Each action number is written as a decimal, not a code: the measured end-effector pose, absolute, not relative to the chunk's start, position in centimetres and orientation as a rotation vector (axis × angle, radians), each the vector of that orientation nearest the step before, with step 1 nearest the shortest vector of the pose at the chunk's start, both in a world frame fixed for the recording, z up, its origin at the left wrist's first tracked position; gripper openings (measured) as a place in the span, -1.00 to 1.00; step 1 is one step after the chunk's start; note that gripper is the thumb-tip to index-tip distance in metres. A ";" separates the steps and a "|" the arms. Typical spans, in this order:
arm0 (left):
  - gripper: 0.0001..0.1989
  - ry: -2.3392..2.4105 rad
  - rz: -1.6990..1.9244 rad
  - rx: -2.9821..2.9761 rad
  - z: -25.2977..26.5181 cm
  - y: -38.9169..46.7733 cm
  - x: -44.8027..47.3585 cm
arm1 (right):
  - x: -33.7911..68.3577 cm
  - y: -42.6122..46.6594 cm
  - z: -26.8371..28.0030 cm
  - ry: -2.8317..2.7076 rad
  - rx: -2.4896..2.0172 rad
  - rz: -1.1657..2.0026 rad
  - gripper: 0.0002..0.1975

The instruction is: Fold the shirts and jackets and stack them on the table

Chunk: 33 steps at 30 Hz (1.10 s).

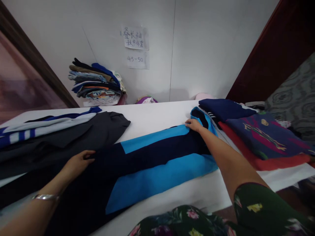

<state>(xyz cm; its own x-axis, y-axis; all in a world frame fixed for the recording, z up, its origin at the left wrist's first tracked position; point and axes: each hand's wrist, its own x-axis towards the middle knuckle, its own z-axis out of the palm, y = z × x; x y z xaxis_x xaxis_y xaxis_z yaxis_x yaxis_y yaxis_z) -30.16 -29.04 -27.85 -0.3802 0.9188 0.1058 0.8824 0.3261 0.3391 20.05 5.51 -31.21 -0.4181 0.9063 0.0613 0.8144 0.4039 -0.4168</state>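
Note:
A jacket in dark navy with bright blue panels lies stretched across the white table. Its blue-edged collar end points right, and its dark lower part runs to the near left. My right hand pinches the far edge of the jacket beside the collar. At the other end, my left hand has thumb and fingers closed on the dark fabric along the far edge. The dark cloth under my left wrist blends together, so the jacket's lower outline is hard to make out.
Dark grey clothing and blue-and-white garments lie on the left. To the right are folded clothes, including a navy piece and a patterned one over red cloth. A tall clothes stack stands by the wall, near paper signs.

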 end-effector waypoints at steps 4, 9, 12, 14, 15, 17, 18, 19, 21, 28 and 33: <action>-0.66 2.545 0.167 1.597 -27.4 -29.4 -28.2 | 19.4 5.0 -31.7 -2.398 -1.505 0.374 -0.77; -0.55 2.734 -0.181 1.833 -24.7 -29.9 -24.3 | 18.1 4.0 -31.4 -2.365 -1.448 0.245 -0.73; -0.44 2.637 -0.010 2.087 -24.7 -29.1 -22.8 | 16.0 2.1 -31.0 -2.372 -1.343 0.211 -0.66; -0.41 2.467 0.138 2.203 -26.2 -28.2 -22.4 | 14.3 0.4 -30.9 -2.451 -1.225 0.243 -0.60; -0.41 2.408 0.157 2.218 -27.3 -27.9 -22.4 | 13.6 -0.5 -31.0 -2.511 -1.171 0.273 -0.55; -0.41 2.349 0.110 2.192 -29.6 -27.4 -22.6 | 12.6 -2.0 -31.4 -2.647 -1.142 0.341 -0.46; -0.41 2.348 0.082 2.165 -30.6 -27.3 -22.8 | 12.4 -2.6 -31.6 -2.706 -1.171 0.371 -0.42; -0.41 2.349 0.061 2.142 -31.5 -27.4 -22.9 | 12.4 -3.0 -32.0 -2.748 -1.213 0.392 -0.39; -0.39 2.367 0.057 2.112 -32.6 -27.6 -23.1 | 12.7 -3.4 -32.7 -2.779 -1.284 0.402 -0.35; -0.42 2.312 0.065 2.130 -32.9 -27.6 -23.3 | 13.2 -2.6 -33.2 -2.751 -1.294 0.458 -0.35; -0.34 2.348 0.211 1.845 -32.2 -26.6 -23.4 | 14.1 -3.9 -31.4 -2.542 -1.346 0.756 -0.35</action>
<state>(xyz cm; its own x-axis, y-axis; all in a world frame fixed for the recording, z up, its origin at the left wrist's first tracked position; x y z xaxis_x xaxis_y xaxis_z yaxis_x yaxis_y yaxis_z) -23.38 -26.63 -32.20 -0.2334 0.9719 -0.0296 0.9511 0.2345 0.2009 14.07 -3.94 -31.42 -0.5794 0.8105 -0.0860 0.7257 0.4650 -0.5071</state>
